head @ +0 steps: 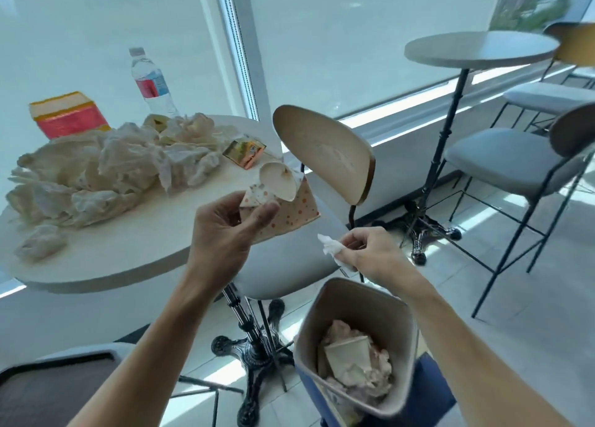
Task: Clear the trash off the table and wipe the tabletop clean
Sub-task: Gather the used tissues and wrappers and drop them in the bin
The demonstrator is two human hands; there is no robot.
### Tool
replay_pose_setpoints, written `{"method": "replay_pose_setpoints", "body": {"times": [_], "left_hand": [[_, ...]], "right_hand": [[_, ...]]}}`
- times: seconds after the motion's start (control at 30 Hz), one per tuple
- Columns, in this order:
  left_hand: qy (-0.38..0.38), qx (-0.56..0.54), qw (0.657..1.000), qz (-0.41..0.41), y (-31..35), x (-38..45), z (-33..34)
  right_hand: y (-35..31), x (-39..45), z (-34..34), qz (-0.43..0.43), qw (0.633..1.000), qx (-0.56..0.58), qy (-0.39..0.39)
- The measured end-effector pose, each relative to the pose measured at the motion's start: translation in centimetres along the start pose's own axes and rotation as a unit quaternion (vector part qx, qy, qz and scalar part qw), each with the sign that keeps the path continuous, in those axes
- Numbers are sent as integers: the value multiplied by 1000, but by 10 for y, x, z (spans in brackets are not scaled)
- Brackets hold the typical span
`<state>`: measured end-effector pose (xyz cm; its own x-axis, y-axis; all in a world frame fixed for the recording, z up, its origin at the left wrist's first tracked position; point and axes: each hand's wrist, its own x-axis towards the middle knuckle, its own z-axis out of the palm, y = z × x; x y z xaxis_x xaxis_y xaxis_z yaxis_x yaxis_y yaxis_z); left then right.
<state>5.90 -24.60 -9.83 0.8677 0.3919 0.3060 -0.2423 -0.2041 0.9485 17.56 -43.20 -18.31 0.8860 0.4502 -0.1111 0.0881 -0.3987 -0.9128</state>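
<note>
My left hand (225, 230) grips two crushed spotted paper cups (286, 204) just past the near right edge of the round white table (128, 249). My right hand (373, 252) pinches a small crumpled white tissue (331, 249) in the air above the open trash bin (354, 301), which holds crumpled paper and a flattened cup. A big heap of crumpled tissues (106, 175) covers the table's left and middle. A small orange juice carton (244, 151) lies at the table's right. A loose tissue ball (40, 241) sits at the near left.
A water bottle (151, 82) and a red and yellow tissue box (69, 114) stand at the table's far side. A chair with a curved backrest (325, 153) is tucked beside the table above the bin. A second round table (479, 50) and grey chairs (502, 159) stand at the right.
</note>
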Motion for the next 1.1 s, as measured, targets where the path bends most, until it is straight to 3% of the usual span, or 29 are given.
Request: {"method": "replay_pose_setpoints", "body": {"times": [0.23, 0.47, 0.67, 1.1], "left_hand": [[-25, 19, 999, -43, -19, -16, 41], [-61, 75, 985, -140, -48, -37, 55], [-155, 214, 938, -226, -66, -45, 56], [-13, 186, 974, -131, 1, -28, -40]], "right_hand": [[66, -16, 2, 109, 989, -72, -75], [56, -6, -26, 76, 996, 26, 32], [32, 1, -34, 48, 991, 88, 89], [-84, 0, 18, -101, 993, 52, -34]]}}
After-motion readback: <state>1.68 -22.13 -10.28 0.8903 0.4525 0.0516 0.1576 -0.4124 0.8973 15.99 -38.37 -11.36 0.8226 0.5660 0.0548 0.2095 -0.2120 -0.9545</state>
